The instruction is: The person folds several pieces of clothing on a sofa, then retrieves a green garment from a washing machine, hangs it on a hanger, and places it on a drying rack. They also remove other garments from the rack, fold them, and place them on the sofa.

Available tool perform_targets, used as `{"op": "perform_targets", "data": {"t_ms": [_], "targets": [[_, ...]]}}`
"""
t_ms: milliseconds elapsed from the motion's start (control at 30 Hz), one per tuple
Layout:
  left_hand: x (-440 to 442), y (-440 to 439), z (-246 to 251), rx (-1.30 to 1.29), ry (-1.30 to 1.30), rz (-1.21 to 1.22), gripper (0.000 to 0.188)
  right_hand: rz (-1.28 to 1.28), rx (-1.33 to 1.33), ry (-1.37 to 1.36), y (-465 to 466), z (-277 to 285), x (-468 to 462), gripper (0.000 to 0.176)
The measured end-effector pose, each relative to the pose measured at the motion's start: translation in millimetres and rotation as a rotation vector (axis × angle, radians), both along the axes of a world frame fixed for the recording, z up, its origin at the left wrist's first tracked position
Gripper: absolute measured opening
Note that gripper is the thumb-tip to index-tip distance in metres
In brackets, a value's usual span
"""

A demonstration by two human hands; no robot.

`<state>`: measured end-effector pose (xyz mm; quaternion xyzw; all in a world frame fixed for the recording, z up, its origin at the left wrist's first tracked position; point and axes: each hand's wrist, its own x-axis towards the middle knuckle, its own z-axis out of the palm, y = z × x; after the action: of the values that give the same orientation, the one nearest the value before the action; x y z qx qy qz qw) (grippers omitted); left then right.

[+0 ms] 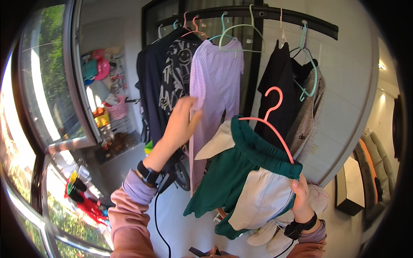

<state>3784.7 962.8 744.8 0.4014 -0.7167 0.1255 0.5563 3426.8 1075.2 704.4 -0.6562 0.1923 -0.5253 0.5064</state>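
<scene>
Green and cream shorts (pixel 258 183) with a gathered elastic waistband hang in front of me on a coral plastic hanger (pixel 274 129). The hanger's arms go inside the waistband, and its hook points up, free of any rail. My right hand (pixel 301 196) grips the shorts at the right end of the waistband, with some fingers hidden behind the cloth. Raised and holding nothing, my left hand (pixel 182 122) has its thumb apart from the fingers. It appears in front of lavender checked trousers (pixel 214 77); whether it touches them I cannot tell.
Across the top runs a black clothes rail (pixel 290 19). It carries dark garments (pixel 151 77), a bare pale-green hanger (pixel 242 50), a black top (pixel 276 87) and a grey garment (pixel 311 119). An open window (pixel 48 80) stands left. Slippers (pixel 263 233) lie on the floor.
</scene>
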Motion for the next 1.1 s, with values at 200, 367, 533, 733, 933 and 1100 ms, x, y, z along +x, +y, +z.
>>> {"op": "perform_targets", "data": {"t_ms": [200, 367, 533, 733, 933, 1100], "targets": [[-43, -106, 123, -0.259, 0.329, -0.188, 0.049, -0.315, -0.303, 0.073, -14, 34, 60, 0.051], [-48, -144, 193, 0.091, 0.442, -0.301, 0.055, -0.349, -0.474, 0.015, -53, 44, 107, 0.044], [-74, -158, 197, 0.432, 0.511, -0.632, 0.051, -0.531, -0.513, 0.064, -95, 57, 114, 0.039], [-75, -191, 194, -0.088, 0.444, -0.565, 0.043, -0.631, -0.49, 0.056, -129, 73, 126, 0.034], [-68, -206, 166, -0.244, 0.371, -0.575, 0.036, -0.719, -0.539, 0.056, -168, 101, 146, 0.033], [-52, -195, 123, -0.193, 0.346, -0.538, 0.029, -0.847, -0.63, 0.056, -198, 122, 153, 0.03]]}}
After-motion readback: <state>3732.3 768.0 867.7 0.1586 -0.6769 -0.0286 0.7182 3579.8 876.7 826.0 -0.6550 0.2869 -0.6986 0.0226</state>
